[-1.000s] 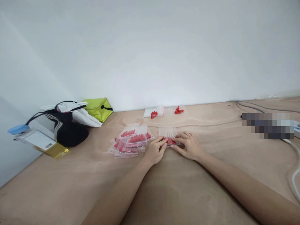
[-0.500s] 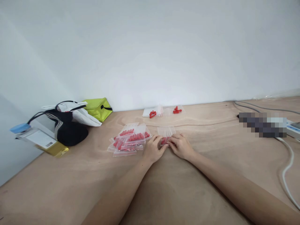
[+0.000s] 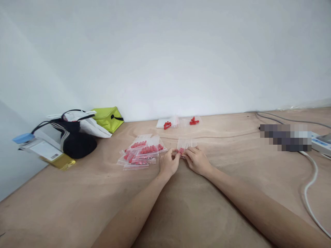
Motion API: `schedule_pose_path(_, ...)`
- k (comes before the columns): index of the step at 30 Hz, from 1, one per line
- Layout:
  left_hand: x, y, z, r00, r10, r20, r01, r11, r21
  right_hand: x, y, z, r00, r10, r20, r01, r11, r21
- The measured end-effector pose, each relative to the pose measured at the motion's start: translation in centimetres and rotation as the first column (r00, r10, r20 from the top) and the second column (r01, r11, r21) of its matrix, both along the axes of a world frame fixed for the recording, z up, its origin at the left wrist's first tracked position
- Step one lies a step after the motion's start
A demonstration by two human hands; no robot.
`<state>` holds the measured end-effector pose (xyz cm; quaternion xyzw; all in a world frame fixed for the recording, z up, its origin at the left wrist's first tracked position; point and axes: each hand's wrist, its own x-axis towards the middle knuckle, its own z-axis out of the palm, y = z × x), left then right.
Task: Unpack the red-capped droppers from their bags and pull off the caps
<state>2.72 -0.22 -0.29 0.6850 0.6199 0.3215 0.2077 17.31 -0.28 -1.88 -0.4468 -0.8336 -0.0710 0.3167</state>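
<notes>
A clear zip-lock bag (image 3: pixel 186 142) with small red pieces in it lies on the table between my hands. My left hand (image 3: pixel 169 163) pinches its near left corner between thumb and fingers. My right hand (image 3: pixel 197 160) is closed on the near right part, its fingers covering some of the red pieces. To the left of my left hand lies an overlapping pile of filled zip-lock bags (image 3: pixel 141 151), each showing a row of red pieces. Loose red pieces (image 3: pixel 193 121) and more red pieces (image 3: pixel 167 125) rest on flat bags near the wall.
At the left stand a lime-green bag (image 3: pixel 108 119), a white plastic bag (image 3: pixel 91 126), a black cap (image 3: pixel 80 143) and a gold-coloured pack (image 3: pixel 58 162). On the right, a blurred-out dark object (image 3: pixel 284 137) lies beside a power strip (image 3: pixel 322 142) and a white cable (image 3: pixel 307 193).
My left hand has shifted its pinch on the bag's near edge. The bag has turned and moved slightly right. My right hand stays on it, and the view has shifted a little.
</notes>
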Motion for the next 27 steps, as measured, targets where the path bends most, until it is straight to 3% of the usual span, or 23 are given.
schedule_pose_path(11,-0.3,0.6,-1.2,0.998,0.012,0.061,-0.013,1.0,0.011,0.2,-0.2,0.0,0.999,0.033,-0.009,-0.034,0.996,-0.084)
schedule_pose_path(21,0.2,-0.3,0.0,0.999,0.021,-0.043,-0.021,1.0,0.017,0.4,-0.2,0.1,0.983,-0.149,0.105,0.141,0.987,0.083)
schedule_pose_path(25,0.1,-0.7,0.5,0.995,0.03,-0.094,-0.027,0.999,0.038,1.0,-0.2,-0.1,0.972,-0.218,0.09,0.214,0.976,0.047)
schedule_pose_path(27,0.0,-1.0,0.8,0.992,-0.02,-0.127,0.029,0.998,0.064,1.3,-0.1,-0.4,0.976,-0.215,0.03,0.216,0.976,-0.021)
